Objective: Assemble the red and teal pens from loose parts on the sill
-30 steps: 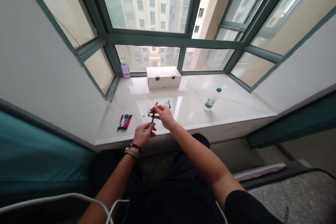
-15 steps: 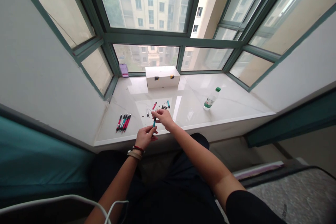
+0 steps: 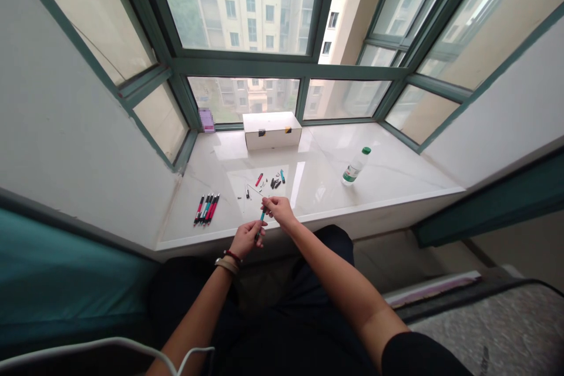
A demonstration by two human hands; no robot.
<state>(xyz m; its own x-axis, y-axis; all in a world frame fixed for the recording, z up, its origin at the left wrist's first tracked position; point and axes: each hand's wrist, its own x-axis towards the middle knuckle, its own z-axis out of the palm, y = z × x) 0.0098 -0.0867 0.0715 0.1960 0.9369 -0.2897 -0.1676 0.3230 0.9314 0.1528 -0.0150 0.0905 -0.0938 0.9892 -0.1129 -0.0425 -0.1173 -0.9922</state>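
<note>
Teal pen (image 3: 263, 215) at the sill's (image 3: 396, 167) near edge, lower end pinched by left hand (image 3: 247, 239), upper by right hand (image 3: 279, 209); apparently mid-assembly. Grouped pens (image 3: 213, 209) at left look finished; loose parts (image 3: 273, 183) beyond the hands seem unassembled.

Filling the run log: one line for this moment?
left hand: holds teal pen | right hand: pinches its far end | sill: loose parts, pen row, box, bottle

Pen row (image 3: 206, 210) was on sill (image 3: 317, 167), L side. Loose parts (image 3: 275, 184) lay mid-sill, R of row; box (image 3: 272, 140) was behind them, nr window (image 3: 247, 23). Bottle (image 3: 353, 170) was R of parts. Held pen (image 3: 263, 215) was betw L hand (image 3: 247, 239) & R hand (image 3: 279, 210), nr sill's front edge.
</note>
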